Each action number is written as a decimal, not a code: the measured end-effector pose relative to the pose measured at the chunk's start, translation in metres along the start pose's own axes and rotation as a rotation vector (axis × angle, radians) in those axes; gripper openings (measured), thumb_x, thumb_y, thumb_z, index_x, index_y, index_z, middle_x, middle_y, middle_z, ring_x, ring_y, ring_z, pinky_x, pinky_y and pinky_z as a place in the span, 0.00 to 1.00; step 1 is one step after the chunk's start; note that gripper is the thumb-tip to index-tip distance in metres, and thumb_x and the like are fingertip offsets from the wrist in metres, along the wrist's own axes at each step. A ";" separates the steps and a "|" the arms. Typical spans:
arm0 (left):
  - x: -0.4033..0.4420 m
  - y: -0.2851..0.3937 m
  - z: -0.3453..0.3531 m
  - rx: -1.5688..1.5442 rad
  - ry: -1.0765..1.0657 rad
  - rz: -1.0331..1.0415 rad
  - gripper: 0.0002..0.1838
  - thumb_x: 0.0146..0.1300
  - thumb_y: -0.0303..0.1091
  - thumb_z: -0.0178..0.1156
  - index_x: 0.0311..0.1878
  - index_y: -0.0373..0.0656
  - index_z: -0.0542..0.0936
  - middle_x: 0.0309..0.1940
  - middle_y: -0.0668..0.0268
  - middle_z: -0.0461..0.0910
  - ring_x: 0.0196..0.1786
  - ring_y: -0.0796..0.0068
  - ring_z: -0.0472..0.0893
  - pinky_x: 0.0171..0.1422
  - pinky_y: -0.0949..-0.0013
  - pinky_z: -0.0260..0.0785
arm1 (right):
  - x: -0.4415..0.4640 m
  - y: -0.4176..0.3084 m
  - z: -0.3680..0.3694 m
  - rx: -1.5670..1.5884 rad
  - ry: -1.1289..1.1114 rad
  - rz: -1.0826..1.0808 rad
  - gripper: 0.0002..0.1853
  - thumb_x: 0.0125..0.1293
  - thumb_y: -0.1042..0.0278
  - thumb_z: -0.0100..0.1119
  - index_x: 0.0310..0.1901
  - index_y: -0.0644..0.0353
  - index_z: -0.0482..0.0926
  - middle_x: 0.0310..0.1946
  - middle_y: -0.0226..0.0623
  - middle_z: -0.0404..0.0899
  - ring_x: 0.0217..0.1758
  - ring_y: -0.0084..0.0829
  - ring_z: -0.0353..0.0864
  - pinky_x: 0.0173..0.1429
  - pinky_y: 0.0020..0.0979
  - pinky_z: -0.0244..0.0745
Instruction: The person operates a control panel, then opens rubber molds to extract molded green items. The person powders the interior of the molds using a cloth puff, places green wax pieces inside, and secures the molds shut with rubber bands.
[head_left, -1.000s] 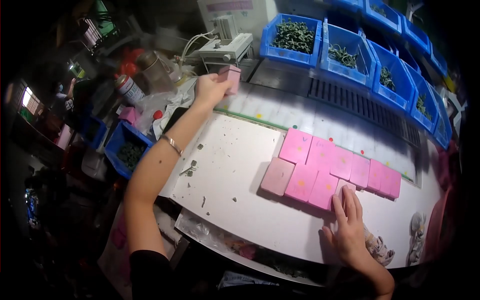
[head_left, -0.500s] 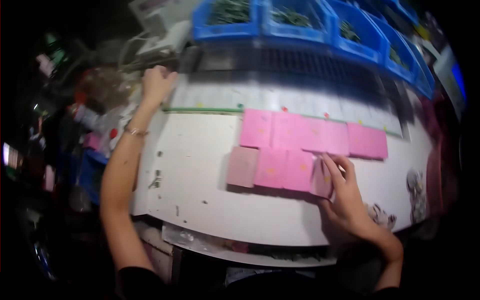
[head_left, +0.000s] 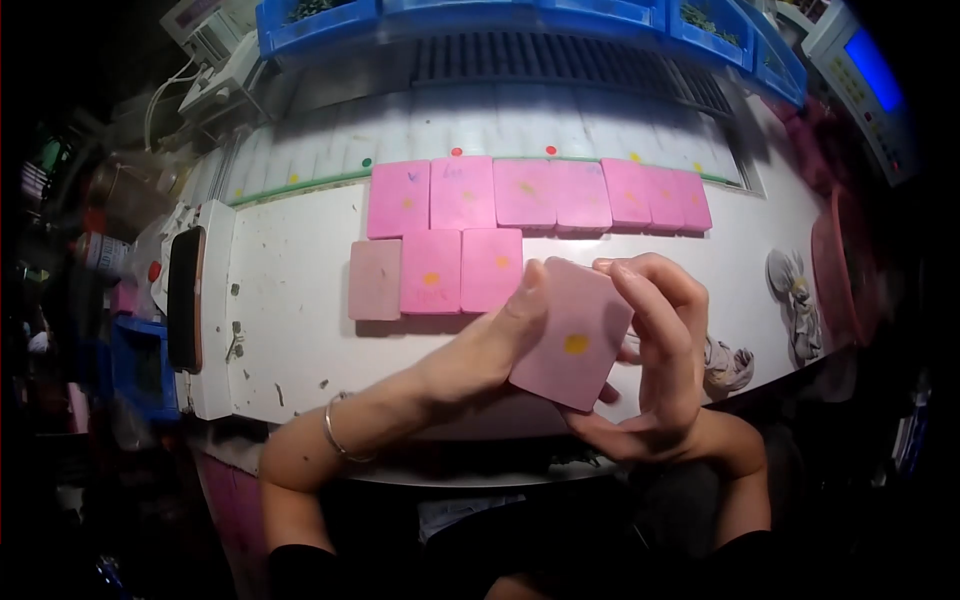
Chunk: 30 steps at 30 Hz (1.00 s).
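Note:
Just above the table's front part, a pale pink block [head_left: 570, 340] with a yellow spot is tilted between my two hands. My left hand [head_left: 490, 340] has its thumb on the block's left edge, and its other fingers are hidden behind. On the right side, the fingers of my right hand [head_left: 660, 350] curl round the block's edges. Beyond them, a row of brighter pink blocks [head_left: 525, 195] lies flat, some with faint writing. In front of that row lie two bright pink blocks [head_left: 430, 272] and a duller pink block [head_left: 375, 280].
A phone [head_left: 186, 300] lies on the left ledge. Blue bins [head_left: 600, 14] with small green pieces stand at the back, behind a dark grille [head_left: 570, 65]. Crumpled grey-white scraps [head_left: 728, 365] lie at the right, near a pink basin [head_left: 845, 260] and a device with a blue screen [head_left: 872, 68].
The block at the right end of the front row has been lifted off the table in my right hand. My left hand has come from the back left to hold it too.

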<state>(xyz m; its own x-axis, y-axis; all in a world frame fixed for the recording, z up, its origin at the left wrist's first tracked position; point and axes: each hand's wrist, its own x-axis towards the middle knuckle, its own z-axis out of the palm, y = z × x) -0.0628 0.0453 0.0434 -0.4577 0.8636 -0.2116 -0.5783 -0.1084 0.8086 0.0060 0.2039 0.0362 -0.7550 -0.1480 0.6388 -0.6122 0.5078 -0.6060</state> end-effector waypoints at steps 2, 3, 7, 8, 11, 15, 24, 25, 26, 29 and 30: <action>-0.003 -0.007 0.010 -0.292 -0.048 -0.020 0.36 0.67 0.62 0.34 0.63 0.38 0.62 0.51 0.61 0.72 0.51 0.72 0.73 0.55 0.69 0.68 | -0.002 -0.004 -0.003 0.037 -0.059 0.020 0.47 0.32 0.82 0.67 0.62 0.74 0.59 0.56 0.56 0.59 0.55 0.47 0.65 0.57 0.38 0.66; -0.003 -0.013 0.012 -0.233 0.023 0.012 0.35 0.67 0.60 0.37 0.61 0.37 0.62 0.46 0.61 0.73 0.49 0.72 0.74 0.51 0.70 0.69 | -0.001 -0.014 -0.012 0.006 -0.187 0.140 0.46 0.33 0.82 0.64 0.62 0.74 0.58 0.56 0.56 0.60 0.55 0.49 0.65 0.58 0.40 0.64; -0.003 -0.032 0.012 0.211 0.119 0.127 0.33 0.66 0.60 0.40 0.57 0.36 0.65 0.40 0.62 0.74 0.41 0.77 0.75 0.46 0.75 0.69 | -0.005 -0.011 -0.015 -0.173 -0.280 0.111 0.42 0.36 0.80 0.58 0.61 0.74 0.59 0.55 0.57 0.61 0.57 0.52 0.64 0.59 0.44 0.63; -0.002 -0.037 0.015 0.233 0.164 0.155 0.33 0.66 0.60 0.41 0.56 0.36 0.65 0.40 0.62 0.74 0.40 0.77 0.75 0.45 0.75 0.68 | -0.006 -0.010 -0.015 -0.176 -0.281 0.107 0.42 0.36 0.80 0.58 0.61 0.74 0.59 0.55 0.57 0.61 0.57 0.52 0.64 0.59 0.44 0.63; -0.004 -0.041 0.027 -0.071 0.133 0.095 0.36 0.64 0.63 0.41 0.56 0.34 0.65 0.40 0.61 0.73 0.41 0.76 0.75 0.46 0.73 0.70 | -0.014 -0.008 -0.011 -0.087 -0.186 0.040 0.39 0.37 0.81 0.58 0.59 0.74 0.62 0.54 0.57 0.63 0.57 0.53 0.66 0.61 0.46 0.63; -0.003 -0.049 0.038 -0.275 0.184 0.092 0.39 0.62 0.65 0.41 0.57 0.33 0.64 0.42 0.59 0.73 0.42 0.73 0.76 0.46 0.71 0.72 | -0.022 -0.006 -0.003 -0.132 -0.074 -0.054 0.34 0.39 0.84 0.55 0.56 0.74 0.66 0.53 0.56 0.67 0.55 0.53 0.69 0.60 0.46 0.66; -0.001 -0.055 0.048 -0.347 0.253 0.149 0.36 0.65 0.63 0.36 0.56 0.35 0.64 0.41 0.62 0.73 0.41 0.75 0.76 0.46 0.72 0.71 | -0.033 -0.012 0.007 -0.315 0.132 -0.121 0.22 0.48 0.84 0.57 0.49 0.70 0.72 0.50 0.50 0.71 0.51 0.46 0.73 0.55 0.41 0.72; 0.001 -0.057 0.047 -0.350 0.256 0.153 0.36 0.65 0.63 0.36 0.56 0.35 0.64 0.41 0.62 0.73 0.41 0.75 0.76 0.46 0.72 0.71 | -0.034 -0.012 0.008 -0.377 0.173 -0.148 0.20 0.50 0.83 0.59 0.48 0.68 0.73 0.49 0.48 0.72 0.50 0.45 0.73 0.54 0.40 0.73; 0.004 -0.058 0.045 -0.416 0.292 0.136 0.38 0.64 0.66 0.31 0.57 0.37 0.65 0.42 0.63 0.73 0.46 0.73 0.75 0.52 0.71 0.69 | -0.037 -0.006 0.021 -0.447 0.319 -0.294 0.19 0.52 0.78 0.62 0.47 0.64 0.73 0.46 0.44 0.73 0.49 0.42 0.73 0.53 0.38 0.74; 0.007 -0.058 0.041 -0.500 0.336 0.115 0.41 0.62 0.70 0.28 0.55 0.40 0.67 0.42 0.64 0.73 0.47 0.71 0.75 0.55 0.68 0.68 | -0.041 -0.011 0.025 -0.536 0.366 -0.281 0.17 0.51 0.73 0.64 0.45 0.60 0.76 0.42 0.40 0.74 0.47 0.37 0.73 0.50 0.34 0.75; 0.008 -0.057 0.040 -0.520 0.343 0.109 0.41 0.62 0.70 0.28 0.54 0.40 0.68 0.40 0.65 0.74 0.44 0.71 0.76 0.52 0.67 0.70 | -0.045 -0.015 0.026 -0.452 0.358 -0.281 0.16 0.51 0.72 0.64 0.44 0.59 0.77 0.42 0.38 0.75 0.47 0.35 0.73 0.49 0.31 0.74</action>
<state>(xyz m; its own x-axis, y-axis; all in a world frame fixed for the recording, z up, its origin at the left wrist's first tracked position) -0.0066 0.0782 0.0180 -0.6730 0.6364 -0.3767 -0.7293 -0.4865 0.4810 0.0433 0.1807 0.0043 -0.4077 -0.0747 0.9101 -0.5567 0.8104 -0.1829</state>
